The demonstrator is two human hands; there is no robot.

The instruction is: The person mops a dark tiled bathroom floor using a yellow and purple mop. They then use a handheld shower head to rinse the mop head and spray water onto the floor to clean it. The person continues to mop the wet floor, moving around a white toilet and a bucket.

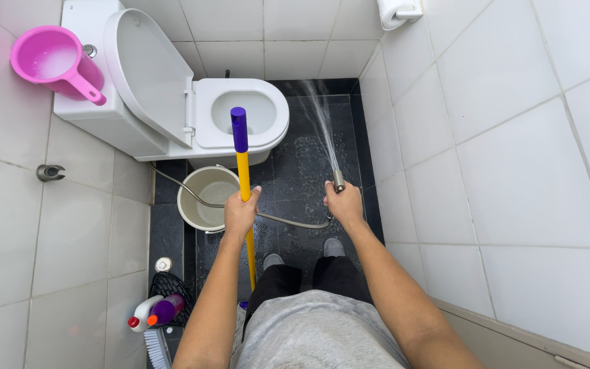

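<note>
The left hand point(241, 210) is closed round the yellow mop handle point(244, 179), keeping it upright and clear of the water, while the right hand point(343, 202) grips the spray nozzle point(338, 180), angled so its jet fans over the dark floor point(308, 157) beside the toilet point(240, 116). A bucket point(207, 198) sits just left of the handle; tiled walls point(500, 137) crowd both sides, leaving a narrow strip.

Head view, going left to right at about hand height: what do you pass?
Wall hose holder → bucket → left hand gripping the yellow stick with a purple tip → right hand holding the spraying hose nozzle → white tiled wall.
</note>
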